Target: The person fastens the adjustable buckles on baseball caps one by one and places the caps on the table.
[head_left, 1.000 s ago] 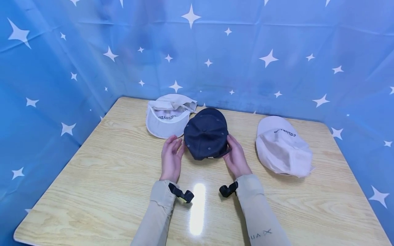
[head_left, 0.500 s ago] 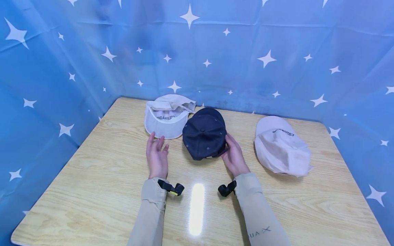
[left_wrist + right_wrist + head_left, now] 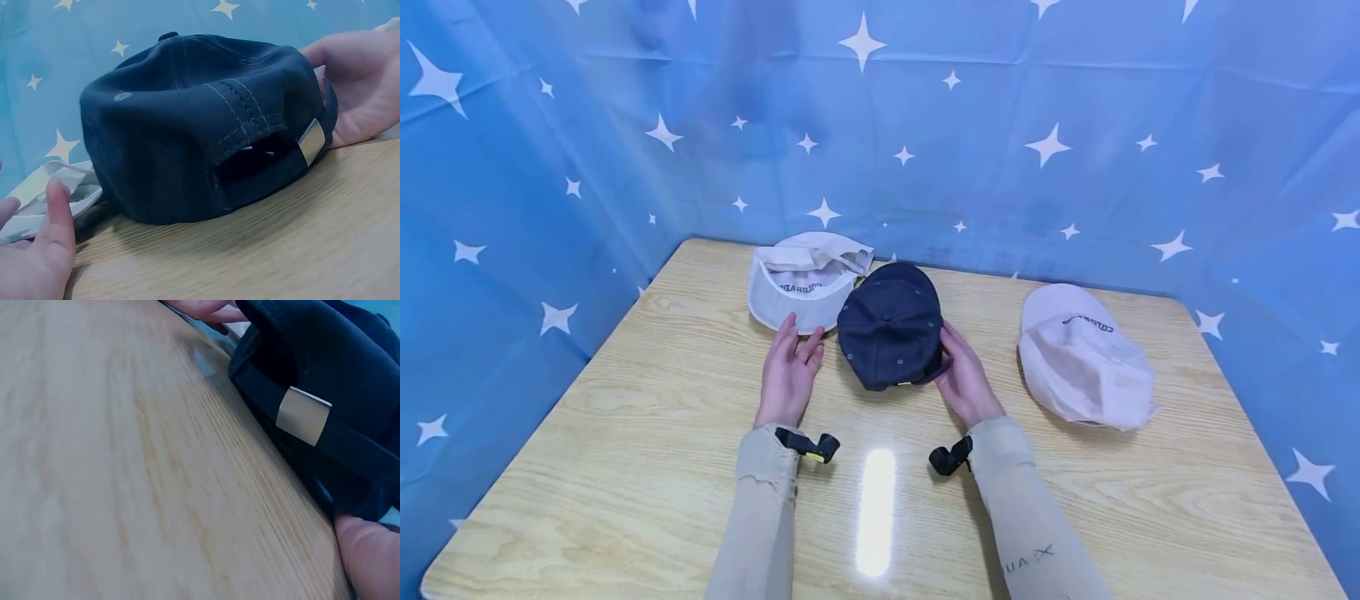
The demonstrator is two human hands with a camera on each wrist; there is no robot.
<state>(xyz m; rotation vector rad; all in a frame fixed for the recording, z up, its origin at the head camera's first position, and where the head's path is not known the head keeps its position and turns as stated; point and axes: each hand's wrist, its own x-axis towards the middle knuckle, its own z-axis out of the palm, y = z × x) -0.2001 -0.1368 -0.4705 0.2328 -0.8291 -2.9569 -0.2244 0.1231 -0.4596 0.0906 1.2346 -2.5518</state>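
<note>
A navy baseball cap (image 3: 891,329) lies crown up at the table's middle, its back strap with metal buckle (image 3: 304,416) toward me. My right hand (image 3: 967,379) holds the cap's right edge, the thumb against the lower rim by the strap. My left hand (image 3: 788,375) is apart from the navy cap, to its left, fingers spread and relaxed. Its fingertips overlap the brim of an upturned white cap (image 3: 805,312) in the head view; whether they touch is unclear. That white cap, lettered inside, lies close against the navy cap's left side.
Another white cap (image 3: 1086,358) with dark lettering lies on its own at the right. All the caps are on a light wooden table (image 3: 625,467). A blue star-patterned curtain (image 3: 970,125) hangs behind the table and along its sides.
My left hand moved away from the navy cap to the left, then slightly forward toward the white cap's brim. My right hand stayed at the navy cap, which shifted a little left.
</note>
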